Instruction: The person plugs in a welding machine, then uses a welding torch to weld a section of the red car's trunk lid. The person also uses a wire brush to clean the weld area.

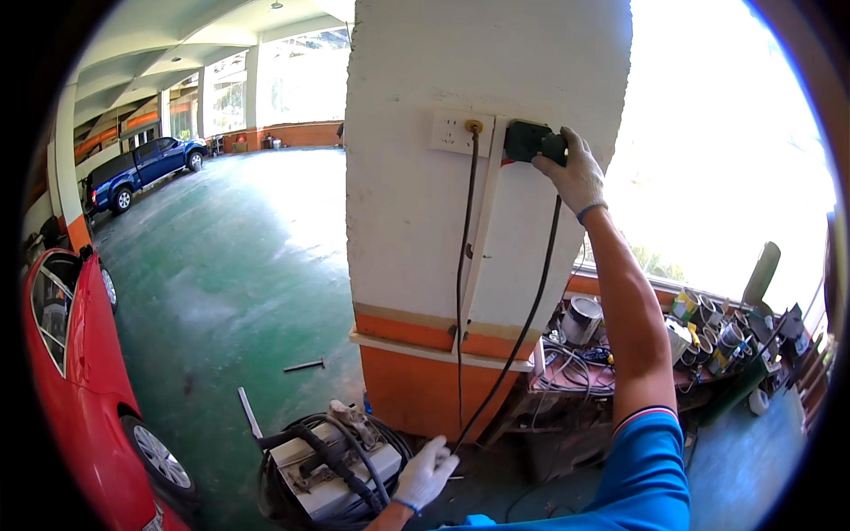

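Note:
My right hand (577,173), in a white work glove, is raised to the pillar and closed around a dark green plug (554,149). The plug is up against a dark green wall socket (522,140); how far it is inserted is hidden. From the plug a black cable (531,332) hangs in a curve down to my gloved left hand (426,473), whose curled fingers grip it low in front of the pillar. Beside that hand stands a grey box-shaped machine (376,465) with thick black cables looped over and around it.
The white and orange pillar (416,239) also carries a white socket panel (450,133) with a brown plug (474,126) and its hanging cord. A cluttered bench (567,387) stands right. A hammer (305,365) lies on the green floor. Red (84,372) and blue (150,165) vehicles are left.

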{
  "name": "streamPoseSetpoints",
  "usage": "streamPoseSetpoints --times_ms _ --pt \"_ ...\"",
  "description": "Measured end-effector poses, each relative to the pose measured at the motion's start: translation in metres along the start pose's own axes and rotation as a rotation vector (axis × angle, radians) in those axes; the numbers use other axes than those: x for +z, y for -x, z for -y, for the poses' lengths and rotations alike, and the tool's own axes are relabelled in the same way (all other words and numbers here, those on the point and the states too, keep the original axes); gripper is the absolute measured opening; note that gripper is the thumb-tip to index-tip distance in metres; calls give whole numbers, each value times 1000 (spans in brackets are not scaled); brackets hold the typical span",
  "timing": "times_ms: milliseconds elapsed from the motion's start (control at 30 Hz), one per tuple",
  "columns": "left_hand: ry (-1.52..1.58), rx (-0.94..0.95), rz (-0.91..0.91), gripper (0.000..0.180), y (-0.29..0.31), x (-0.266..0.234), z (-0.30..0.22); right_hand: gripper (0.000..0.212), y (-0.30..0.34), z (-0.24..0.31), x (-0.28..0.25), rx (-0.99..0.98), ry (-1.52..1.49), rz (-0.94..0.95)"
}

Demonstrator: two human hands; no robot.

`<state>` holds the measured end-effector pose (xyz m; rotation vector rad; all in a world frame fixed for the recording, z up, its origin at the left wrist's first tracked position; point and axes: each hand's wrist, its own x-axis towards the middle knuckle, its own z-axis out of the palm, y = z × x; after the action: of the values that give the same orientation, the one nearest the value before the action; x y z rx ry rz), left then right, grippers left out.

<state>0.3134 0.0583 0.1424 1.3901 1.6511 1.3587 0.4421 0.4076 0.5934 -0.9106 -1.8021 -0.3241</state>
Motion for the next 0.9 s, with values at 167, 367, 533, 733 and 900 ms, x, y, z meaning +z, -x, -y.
streamPoseSetpoints --times_ms 167,367,533,733,900 --pt "-48 -256 -96 48 85 -3 72 87 -18 14 39 45 128 27" --pt "-101 -445 -38 51 103 -38 82 86 -11 23 63 64 349 -26" --pt "-114 -467 43 52 88 -56 81 87 -27 45 73 158 481 23" --pt "-114 -378 168 50 64 -57 91 95 -28 44 91 201 553 -83" --pt "-165 -239 241 44 108 -78 93 90 -21 29 117 67 576 -36"
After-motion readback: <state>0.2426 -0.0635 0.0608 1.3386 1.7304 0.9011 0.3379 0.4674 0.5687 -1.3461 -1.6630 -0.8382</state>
